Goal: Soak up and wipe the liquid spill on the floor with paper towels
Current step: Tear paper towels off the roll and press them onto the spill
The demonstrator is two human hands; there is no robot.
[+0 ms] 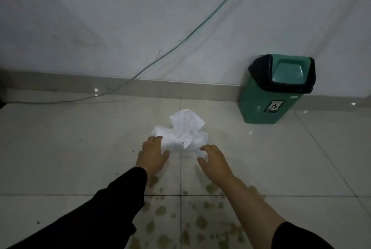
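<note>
Paper towels [181,134]: bunched on floor [60,148], touching left hand [152,154], just beyond right hand [213,161]; both grips spread, gripping nothing; spill [190,222] nearer the person.

One view only, so you had no second angle to cross-check. Your head camera looked forward and steeply down from above, wide-angle, lines bowed toward the edges. Both forearms entered from the bottom edge. The tiled floor [60,148] filled the lower half, close to you; the white wall [120,18] and skirting [180,86] faced you across the upper half.
</note>
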